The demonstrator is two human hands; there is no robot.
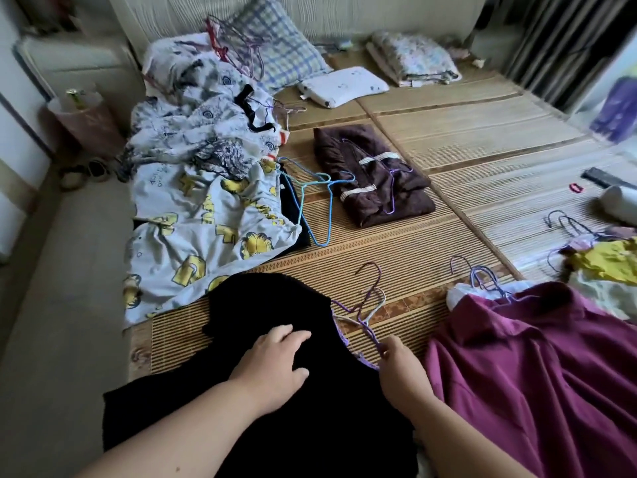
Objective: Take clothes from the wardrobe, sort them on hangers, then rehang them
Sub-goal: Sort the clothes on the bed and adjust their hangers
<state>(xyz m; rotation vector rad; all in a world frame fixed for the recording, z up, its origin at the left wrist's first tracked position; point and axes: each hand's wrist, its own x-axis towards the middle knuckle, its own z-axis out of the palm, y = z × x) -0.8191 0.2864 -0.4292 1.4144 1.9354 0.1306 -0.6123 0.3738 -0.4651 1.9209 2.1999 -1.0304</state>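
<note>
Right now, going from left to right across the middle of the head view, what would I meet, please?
Cartoon-print cloth → blue hanger → folded brown garment → white cylinder.

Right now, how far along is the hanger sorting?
Done: clothes are out on the woven bamboo mat; the maroon collared shirt seems to have thin wire hangers at its collar. In hand: left hand rests flat on the black garment, right hand pinches the purple wire hanger at its neckline. Left: the folded brown garment and cartoon-print white clothes lie unhung; a blue wire hanger lies loose. Rehanging not visible.
</note>
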